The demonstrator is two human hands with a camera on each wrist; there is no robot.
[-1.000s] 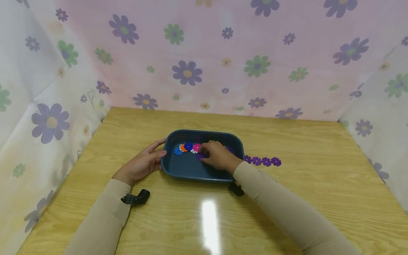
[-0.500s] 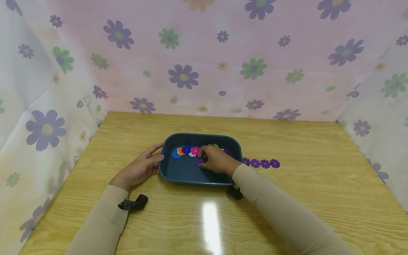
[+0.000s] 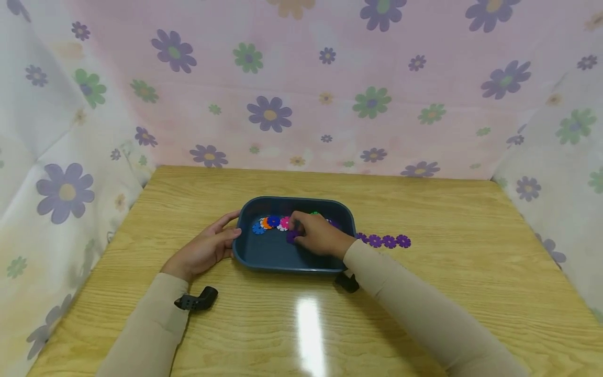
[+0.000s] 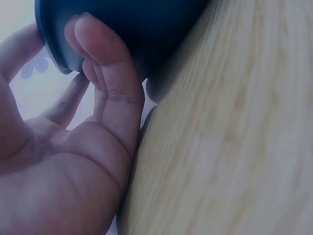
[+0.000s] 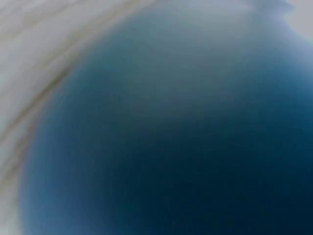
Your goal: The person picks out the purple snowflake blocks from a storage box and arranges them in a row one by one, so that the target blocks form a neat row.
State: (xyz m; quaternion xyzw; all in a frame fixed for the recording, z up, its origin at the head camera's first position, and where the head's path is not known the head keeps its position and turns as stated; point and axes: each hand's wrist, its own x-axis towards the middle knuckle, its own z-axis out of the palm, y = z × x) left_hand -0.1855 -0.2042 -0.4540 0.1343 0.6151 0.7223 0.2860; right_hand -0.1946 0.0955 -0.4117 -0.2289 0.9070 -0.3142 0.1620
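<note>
On the table stands a dark blue-grey plastic basin (image 3: 268, 256). My left hand (image 3: 209, 246) grips its left end, thumb over the rim; the left wrist view shows fingers (image 4: 117, 83) against the outer wall. Inside the basin, my right hand (image 3: 317, 234) pinches a purple notched snowflake disc (image 3: 292, 237) between thumb and fingers. More discs lie along the far side: a light blue one (image 3: 258, 228), an orange one (image 3: 266, 223), a dark blue one (image 3: 274, 221) and a pink one (image 3: 285, 223). The right hand hides others. Basin wall (image 5: 186, 137) fills the blurred right wrist view.
A row of joined purple discs (image 3: 388, 241) lies on the wooden table (image 3: 424, 209) just right of the basin. Flower-printed cloth (image 3: 315, 78) hangs behind and at both sides. Black camera mounts are on both wrists, such as the left mount (image 3: 198, 299).
The purple disc by the right fingertips lay flat before and now appears tilted, pinched in them. The left hand keeps its grip on the basin. The head view has shifted slightly.
</note>
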